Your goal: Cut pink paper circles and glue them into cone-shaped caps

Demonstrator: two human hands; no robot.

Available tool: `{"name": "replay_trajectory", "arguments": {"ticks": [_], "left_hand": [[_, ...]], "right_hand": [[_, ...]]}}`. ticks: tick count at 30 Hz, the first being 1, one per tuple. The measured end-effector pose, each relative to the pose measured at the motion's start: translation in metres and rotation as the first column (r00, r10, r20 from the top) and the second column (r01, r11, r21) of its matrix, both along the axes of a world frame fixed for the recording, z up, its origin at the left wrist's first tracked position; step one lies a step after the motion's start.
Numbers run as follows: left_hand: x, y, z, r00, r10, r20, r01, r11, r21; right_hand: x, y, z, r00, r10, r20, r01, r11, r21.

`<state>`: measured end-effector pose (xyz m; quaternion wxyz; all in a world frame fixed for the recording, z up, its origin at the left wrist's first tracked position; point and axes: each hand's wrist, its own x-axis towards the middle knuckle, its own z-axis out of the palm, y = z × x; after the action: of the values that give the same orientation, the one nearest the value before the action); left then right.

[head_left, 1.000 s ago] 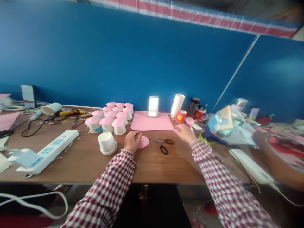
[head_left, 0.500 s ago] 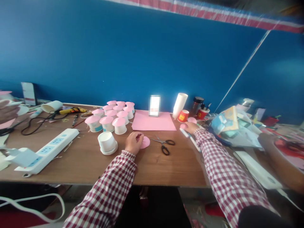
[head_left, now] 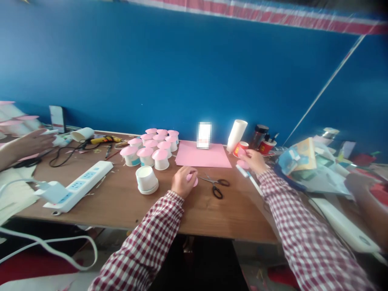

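My left hand is closed at the table's middle, its fingers curled over a pink paper disc that they partly hide. On the right, my right hand pinches another pink paper disc beside a red paper cup. Just below it lies a further pink disc. Scissors with black handles rest open to the right of my left hand. To its left stands an upturned white paper cup. Several white cups topped with pink discs are grouped behind it.
Pink paper sheets lie at the back. A tall stack of white cups leans near a dark jar. White markers lie by my right forearm. A power strip is at left. Other people's hands show at both sides.
My right hand has lifted a pink disc up from the table. My left hand has turned further over its disc. The view has swung slightly left.
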<state>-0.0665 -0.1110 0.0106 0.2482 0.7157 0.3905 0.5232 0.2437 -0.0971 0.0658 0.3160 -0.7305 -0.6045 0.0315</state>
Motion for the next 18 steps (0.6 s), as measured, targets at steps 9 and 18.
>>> {"name": "replay_trajectory", "arguments": {"ticks": [9,18], "left_hand": [[0.018,0.005,0.002,0.805,-0.15,0.575,0.447,0.79,-0.42],[0.007,0.004,-0.003,0.828,-0.06,0.558,0.353,0.829,-0.435]], "right_hand": [[-0.134,-0.046,-0.01,0.9,0.372,0.226,-0.408,0.902,0.139],[-0.154,-0.054,-0.032,0.847,0.474,-0.241,-0.375,0.854,0.361]]}}
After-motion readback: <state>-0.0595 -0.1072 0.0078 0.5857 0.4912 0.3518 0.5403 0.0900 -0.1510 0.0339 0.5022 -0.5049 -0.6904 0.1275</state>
